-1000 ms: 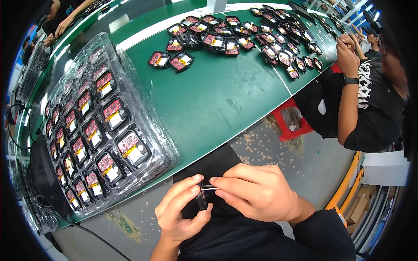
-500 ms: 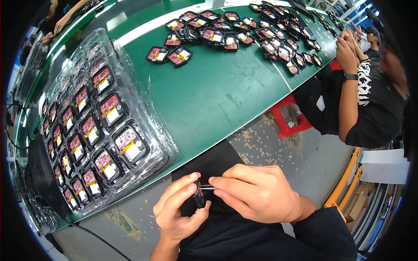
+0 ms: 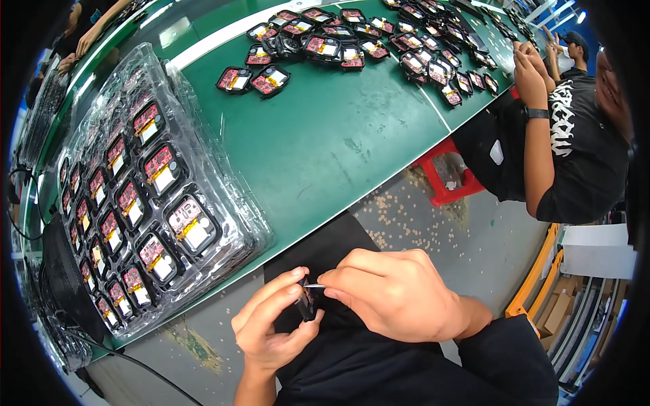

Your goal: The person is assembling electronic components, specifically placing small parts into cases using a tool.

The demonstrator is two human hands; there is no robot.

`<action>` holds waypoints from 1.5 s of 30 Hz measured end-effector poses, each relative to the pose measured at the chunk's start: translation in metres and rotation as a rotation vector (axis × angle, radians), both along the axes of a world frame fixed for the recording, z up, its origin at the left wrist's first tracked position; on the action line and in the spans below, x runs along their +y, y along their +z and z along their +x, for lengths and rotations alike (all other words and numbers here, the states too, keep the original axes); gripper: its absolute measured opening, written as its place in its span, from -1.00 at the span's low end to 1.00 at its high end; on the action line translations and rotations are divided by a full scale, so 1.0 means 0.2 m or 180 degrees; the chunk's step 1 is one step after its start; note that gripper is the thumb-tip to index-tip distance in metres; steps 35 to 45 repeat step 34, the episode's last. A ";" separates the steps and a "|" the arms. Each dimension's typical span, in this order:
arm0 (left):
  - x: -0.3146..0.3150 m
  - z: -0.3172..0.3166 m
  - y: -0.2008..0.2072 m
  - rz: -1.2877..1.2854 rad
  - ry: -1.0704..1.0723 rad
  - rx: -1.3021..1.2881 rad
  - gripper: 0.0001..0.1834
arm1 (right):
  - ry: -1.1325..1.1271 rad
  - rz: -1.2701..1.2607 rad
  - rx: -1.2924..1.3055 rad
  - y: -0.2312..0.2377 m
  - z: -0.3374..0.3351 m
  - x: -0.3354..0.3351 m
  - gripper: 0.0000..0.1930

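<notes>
My left hand (image 3: 269,335) grips a small black watch case (image 3: 307,308) by its edges, between fingers on top and the thumb below. The case stands nearly edge-on, so its inner face is mostly hidden from this view. In my right hand (image 3: 401,295) is a pair of metal tweezers (image 3: 315,286), pinched between thumb and fingers. The tweezer tips reach the upper part of the case; whether they grasp anything there is too small to tell. Both hands are over my dark lap, in front of the table edge.
On the green table (image 3: 305,149), a stack of clear plastic trays (image 3: 252,230) holds rows of open watch cases with red boards. Loose cases (image 3: 321,47) are heaped at the far side. A person (image 3: 582,155) sits at right near a red stool (image 3: 443,196); small bits litter the floor.
The view has shifted slightly. My right hand is a little closer to the case, and the tweezer prongs, visibly apart before, now look nearly together. The left hand keeps its hold.
</notes>
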State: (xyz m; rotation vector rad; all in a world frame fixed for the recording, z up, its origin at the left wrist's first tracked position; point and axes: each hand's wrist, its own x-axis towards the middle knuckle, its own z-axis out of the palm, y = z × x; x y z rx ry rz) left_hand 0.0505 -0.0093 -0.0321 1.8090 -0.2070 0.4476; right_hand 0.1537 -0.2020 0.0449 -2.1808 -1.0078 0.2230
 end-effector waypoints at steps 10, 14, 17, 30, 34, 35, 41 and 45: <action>-0.05 -0.03 -0.02 -0.1509 -0.0005 0.0128 -0.34 | -0.0029 0.0710 0.0082 -0.10 0.01 0.02 -0.84; -0.04 -0.02 -0.01 -0.1284 -0.0052 0.0055 -0.34 | -0.0024 0.0675 0.0060 -0.08 0.01 0.02 -0.84; -0.05 -0.04 0.00 -0.1619 -0.0041 0.0157 -0.33 | -0.0017 0.0768 -0.0010 -0.10 0.01 0.03 -0.84; -0.07 -0.06 0.01 -0.1985 0.0032 0.0453 -0.31 | -0.0028 0.1044 -0.0182 -0.19 -0.01 0.05 -0.82; -0.07 -0.06 0.01 -0.2065 -0.0025 0.0510 -0.27 | -0.0035 0.1071 -0.0046 -0.20 -0.01 0.05 -0.82; -0.07 -0.06 0.01 -0.2065 -0.0025 0.0510 -0.27 | -0.0035 0.1071 -0.0046 -0.20 -0.01 0.05 -0.82; -0.07 -0.06 0.01 -0.2065 -0.0025 0.0510 -0.27 | -0.0035 0.1071 -0.0046 -0.20 -0.01 0.05 -0.82; -0.07 -0.06 0.01 -0.2065 -0.0025 0.0510 -0.27 | -0.0035 0.1071 -0.0046 -0.20 -0.01 0.05 -0.82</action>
